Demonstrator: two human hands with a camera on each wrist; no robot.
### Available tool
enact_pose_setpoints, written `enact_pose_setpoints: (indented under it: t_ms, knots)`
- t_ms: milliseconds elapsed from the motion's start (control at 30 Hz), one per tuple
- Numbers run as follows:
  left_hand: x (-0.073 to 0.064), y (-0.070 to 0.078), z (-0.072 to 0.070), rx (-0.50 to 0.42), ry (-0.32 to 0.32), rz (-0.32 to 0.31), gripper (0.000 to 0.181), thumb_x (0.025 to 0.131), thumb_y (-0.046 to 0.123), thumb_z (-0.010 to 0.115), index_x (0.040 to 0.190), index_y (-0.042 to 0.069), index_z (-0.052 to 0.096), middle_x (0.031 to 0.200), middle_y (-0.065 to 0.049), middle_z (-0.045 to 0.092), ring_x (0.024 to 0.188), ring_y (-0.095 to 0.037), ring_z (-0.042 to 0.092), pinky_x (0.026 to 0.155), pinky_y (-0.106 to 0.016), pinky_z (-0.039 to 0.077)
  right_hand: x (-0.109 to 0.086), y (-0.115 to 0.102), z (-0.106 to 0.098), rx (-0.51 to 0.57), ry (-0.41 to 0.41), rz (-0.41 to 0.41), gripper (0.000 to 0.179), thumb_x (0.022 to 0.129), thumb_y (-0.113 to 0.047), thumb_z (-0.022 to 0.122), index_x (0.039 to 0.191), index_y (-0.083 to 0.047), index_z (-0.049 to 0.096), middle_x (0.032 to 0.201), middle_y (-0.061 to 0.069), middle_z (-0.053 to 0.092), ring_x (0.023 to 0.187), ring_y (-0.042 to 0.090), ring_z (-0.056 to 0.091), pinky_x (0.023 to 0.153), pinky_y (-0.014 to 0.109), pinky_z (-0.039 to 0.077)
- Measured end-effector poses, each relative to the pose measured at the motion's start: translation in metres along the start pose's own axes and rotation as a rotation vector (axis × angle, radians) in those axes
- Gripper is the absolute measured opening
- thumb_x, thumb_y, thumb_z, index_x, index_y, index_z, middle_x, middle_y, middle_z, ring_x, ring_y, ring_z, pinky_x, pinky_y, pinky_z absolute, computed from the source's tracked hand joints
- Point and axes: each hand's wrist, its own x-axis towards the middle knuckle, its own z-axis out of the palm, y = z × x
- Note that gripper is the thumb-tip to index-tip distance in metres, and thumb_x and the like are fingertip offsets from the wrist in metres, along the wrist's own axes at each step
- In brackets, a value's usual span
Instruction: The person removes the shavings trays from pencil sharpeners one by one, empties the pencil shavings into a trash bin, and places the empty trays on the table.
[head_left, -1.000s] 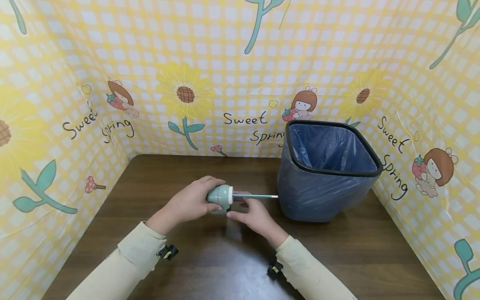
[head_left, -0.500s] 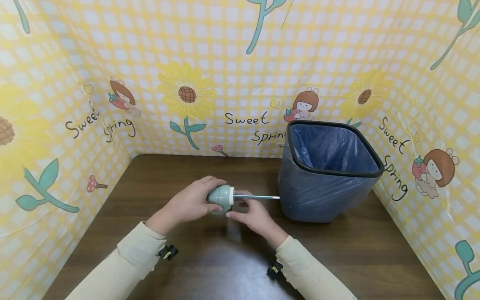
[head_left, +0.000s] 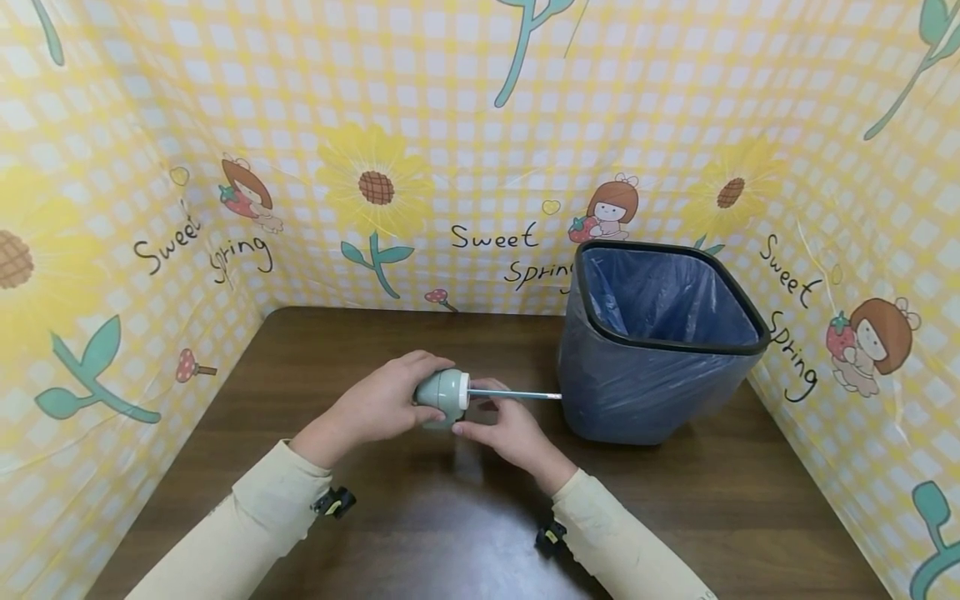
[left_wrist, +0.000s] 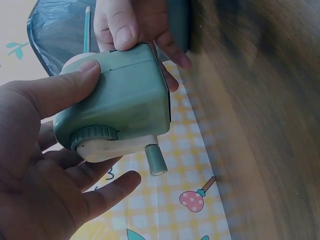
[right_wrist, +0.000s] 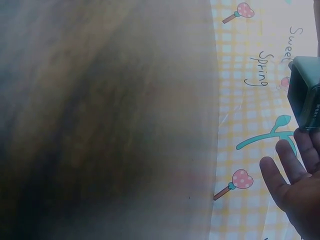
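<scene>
A green hand-crank pencil sharpener (head_left: pixel 441 395) is held above the table, tipped on its side with its white front facing right. My left hand (head_left: pixel 375 404) grips its body, the thumb laid across the casing in the left wrist view. There the crank handle (left_wrist: pixel 156 161) points away from the fingers. A blue pencil (head_left: pixel 521 394) sticks out of the white front toward the right. My right hand (head_left: pixel 516 440) pinches the sharpener's near edge, its thumb (left_wrist: pixel 123 35) on the casing. The sharpener's dark underside (right_wrist: pixel 301 97) shows in the right wrist view. The pencil's tip is hidden inside.
To the right stands a bin (head_left: pixel 630 392) lined with a blue plastic bag, its black rim (head_left: pixel 667 343) facing up. The pencil's outer end appears close to its side; contact cannot be told. Yellow checked cloth (head_left: pixel 480 158) walls the brown wooden table (head_left: pixel 375 533) on three sides.
The whole head view has drifted very slightly. Both hands keep the same hold on the sharpener, and the pencil stays in its front.
</scene>
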Motion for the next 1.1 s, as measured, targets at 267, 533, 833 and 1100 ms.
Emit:
enact_pose_setpoints:
  t_ms: [267,533,833,1100]
  knots:
    - [0.0,-0.001,-0.001,-0.002,-0.005,0.006,0.068,0.084,0.025,0.086,0.144,0.013,0.056,0.137,-0.003,0.059,0.109,-0.019,0.062,0.09,-0.041,0.055,0.0,0.0,0.0,-0.015,0.015,-0.026,0.059,0.083,-0.033,0.087,0.133,-0.016,0.062,0.131,0.0,0.062,0.121,0.025,0.061,0.103,0.055,0.049]
    - [-0.001,0.0,-0.005,0.003,-0.019,0.013,0.068,0.085,0.026,0.086,0.144,0.012,0.056,0.136,-0.004,0.06,0.109,-0.019,0.062,0.09,-0.04,0.056,0.0,0.001,0.0,-0.033,0.022,-0.062,0.056,0.083,-0.034,0.087,0.132,-0.016,0.064,0.129,-0.001,0.064,0.12,0.024,0.062,0.101,0.057,0.05]
    - [-0.003,0.0,-0.008,-0.002,-0.032,0.019,0.068,0.086,0.028,0.085,0.146,0.012,0.055,0.137,-0.005,0.06,0.107,-0.019,0.062,0.088,-0.038,0.056,-0.001,-0.001,0.0,-0.055,0.025,-0.082,0.056,0.083,-0.036,0.087,0.131,-0.016,0.064,0.128,-0.001,0.065,0.121,0.03,0.062,0.101,0.056,0.051]
    - [-0.005,0.0,-0.011,0.012,-0.039,0.042,0.069,0.087,0.028,0.084,0.147,0.014,0.055,0.134,-0.005,0.061,0.107,-0.018,0.062,0.087,-0.036,0.055,-0.003,-0.005,0.0,-0.065,0.012,-0.074,0.056,0.084,-0.04,0.085,0.13,-0.017,0.064,0.128,-0.003,0.065,0.122,0.031,0.062,0.101,0.051,0.051]
